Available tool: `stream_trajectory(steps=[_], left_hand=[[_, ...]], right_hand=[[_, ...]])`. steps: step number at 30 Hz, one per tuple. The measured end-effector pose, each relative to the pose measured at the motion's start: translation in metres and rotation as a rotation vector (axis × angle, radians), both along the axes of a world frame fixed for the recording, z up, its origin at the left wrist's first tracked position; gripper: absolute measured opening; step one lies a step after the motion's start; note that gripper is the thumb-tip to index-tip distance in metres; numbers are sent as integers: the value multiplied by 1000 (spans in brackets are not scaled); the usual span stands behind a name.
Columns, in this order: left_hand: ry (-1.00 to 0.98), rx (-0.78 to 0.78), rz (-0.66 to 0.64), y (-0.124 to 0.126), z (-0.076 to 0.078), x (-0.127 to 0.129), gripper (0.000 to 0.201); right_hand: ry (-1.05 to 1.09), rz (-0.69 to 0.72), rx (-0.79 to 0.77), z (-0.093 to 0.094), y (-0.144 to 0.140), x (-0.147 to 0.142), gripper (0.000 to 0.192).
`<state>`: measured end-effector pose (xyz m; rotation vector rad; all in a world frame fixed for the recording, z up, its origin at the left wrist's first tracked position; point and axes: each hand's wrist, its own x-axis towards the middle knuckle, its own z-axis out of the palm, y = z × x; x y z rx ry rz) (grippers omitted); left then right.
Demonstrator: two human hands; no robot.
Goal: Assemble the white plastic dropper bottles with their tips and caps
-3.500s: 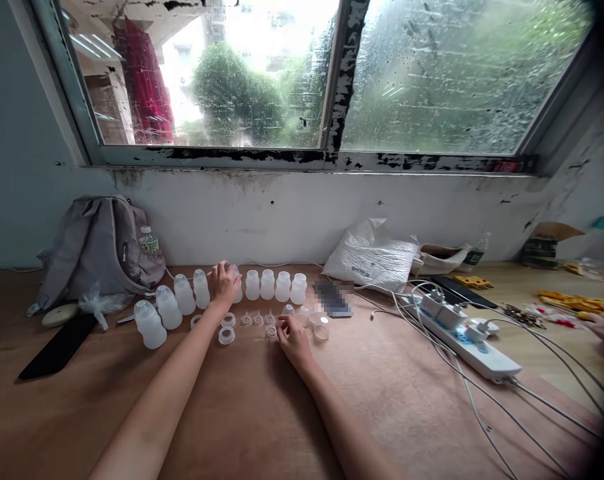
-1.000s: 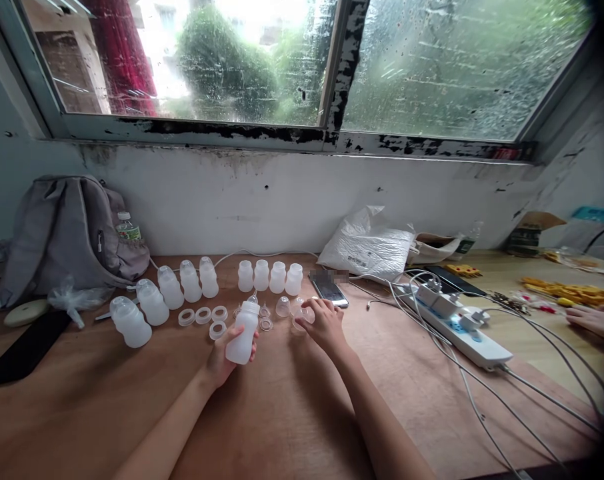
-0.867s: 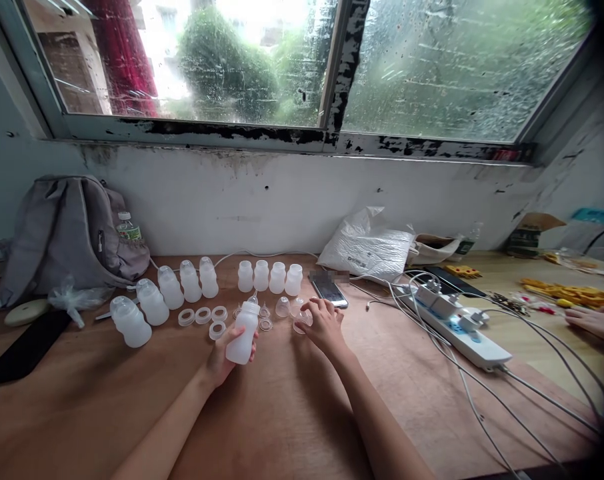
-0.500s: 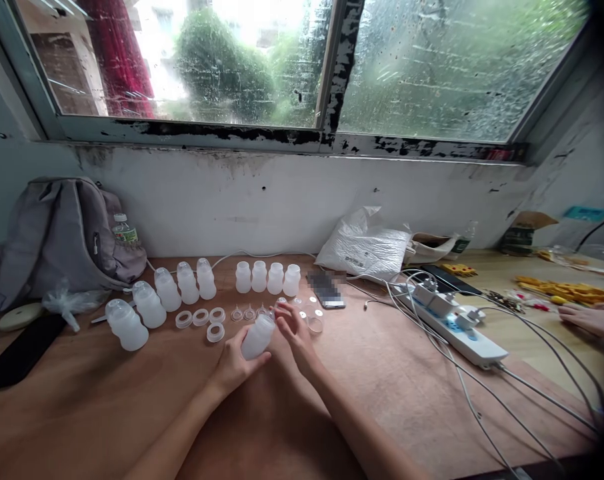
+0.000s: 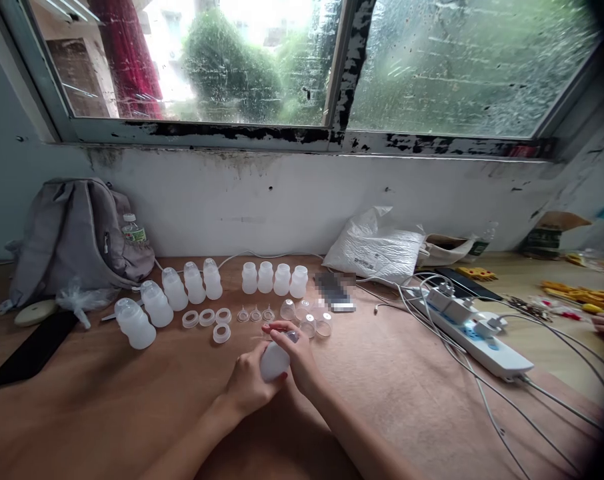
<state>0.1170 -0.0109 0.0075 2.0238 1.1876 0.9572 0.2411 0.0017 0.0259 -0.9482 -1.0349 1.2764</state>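
Bottle (image 5: 275,363), left hand (image 5: 249,381) gripping; right hand (image 5: 301,357) atop

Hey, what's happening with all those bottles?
A person is holding one bottle in both hands: the left hand grips its body, the right hand is at its top. Five capped bottles stand off left, four open bottles behind. Rings and clear caps lie on the table.

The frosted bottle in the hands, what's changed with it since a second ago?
The frosted bottle shifted right and nearer the person in the left hand. The right hand moved from the clear covers onto the bottle's top. The standing bottles stayed put.
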Motion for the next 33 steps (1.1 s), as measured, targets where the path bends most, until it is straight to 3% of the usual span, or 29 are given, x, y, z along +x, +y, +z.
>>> stream_trajectory(steps=[7, 11, 13, 17, 22, 27, 33], left_hand=[[-182, -244, -92, 6, 9, -2, 27], [-513, -721, -403, 8, 9, -7, 30], [-639, -859, -531, 9, 9, -11, 35], [-713, -903, -579, 13, 6, -16, 41], [-712, -903, -555, 17, 0, -18, 41], [-693, -867, -523, 18, 0, -19, 42], [-780, -955, -599, 18, -1, -21, 44]], right_hand=[[16, 19, -24, 5, 0, 1, 25], [5, 205, 0, 13, 2, 7, 34], [-23, 311, 52, 16, 5, 11, 42], [-127, 316, 180, 14, 12, 18, 51], [-182, 299, 143, 7, 15, 22, 35], [-91, 369, 49, 7, 14, 19, 30], [62, 500, 28, 11, 12, 21, 34]])
